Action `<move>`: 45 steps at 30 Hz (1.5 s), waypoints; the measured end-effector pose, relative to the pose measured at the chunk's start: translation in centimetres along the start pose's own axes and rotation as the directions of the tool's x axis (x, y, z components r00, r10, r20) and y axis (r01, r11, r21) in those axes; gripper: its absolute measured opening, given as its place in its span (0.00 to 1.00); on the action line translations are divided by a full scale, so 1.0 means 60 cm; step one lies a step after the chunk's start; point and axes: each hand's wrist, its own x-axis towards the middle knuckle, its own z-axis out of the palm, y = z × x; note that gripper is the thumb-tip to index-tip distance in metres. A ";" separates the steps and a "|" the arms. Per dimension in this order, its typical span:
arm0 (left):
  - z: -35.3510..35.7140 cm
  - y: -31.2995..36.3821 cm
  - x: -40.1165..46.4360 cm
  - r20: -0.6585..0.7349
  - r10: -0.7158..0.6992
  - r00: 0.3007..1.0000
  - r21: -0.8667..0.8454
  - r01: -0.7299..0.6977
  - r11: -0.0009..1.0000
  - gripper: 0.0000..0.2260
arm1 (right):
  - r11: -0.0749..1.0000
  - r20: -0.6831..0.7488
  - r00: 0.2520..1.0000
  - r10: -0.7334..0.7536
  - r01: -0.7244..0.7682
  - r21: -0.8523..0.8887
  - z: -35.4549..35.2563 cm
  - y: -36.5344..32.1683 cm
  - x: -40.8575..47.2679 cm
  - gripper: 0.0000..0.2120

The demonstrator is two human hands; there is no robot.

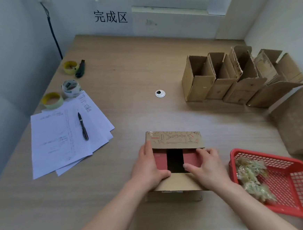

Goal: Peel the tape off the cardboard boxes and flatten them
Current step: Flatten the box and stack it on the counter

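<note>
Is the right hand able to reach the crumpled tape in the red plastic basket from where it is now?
Probably yes: the right hand rests on the cardboard box, the red plastic basket stands open-topped beside it, nothing between.

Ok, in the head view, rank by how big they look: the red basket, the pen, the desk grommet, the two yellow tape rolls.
1. Red basket.
2. Pen.
3. Near yellow tape roll and far yellow tape roll: alike, unranked.
4. Desk grommet, smallest.
</note>
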 end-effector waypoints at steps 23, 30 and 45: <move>-0.102 -0.039 0.013 0.095 -0.151 0.984 -0.231 0.169 0.958 0.38 | 0.570 0.281 0.921 0.268 -0.387 0.724 -0.045 -0.027 0.079 0.31; -0.115 -0.036 0.011 0.027 -0.242 0.970 -0.198 0.242 0.950 0.24 | 0.724 0.202 0.973 0.111 -0.218 0.654 -0.032 -0.051 0.092 0.15; -0.146 -0.035 0.017 -0.065 -0.253 0.965 -0.119 0.244 0.962 0.21 | 0.712 0.137 0.990 0.026 -0.114 0.693 -0.058 -0.093 0.095 0.10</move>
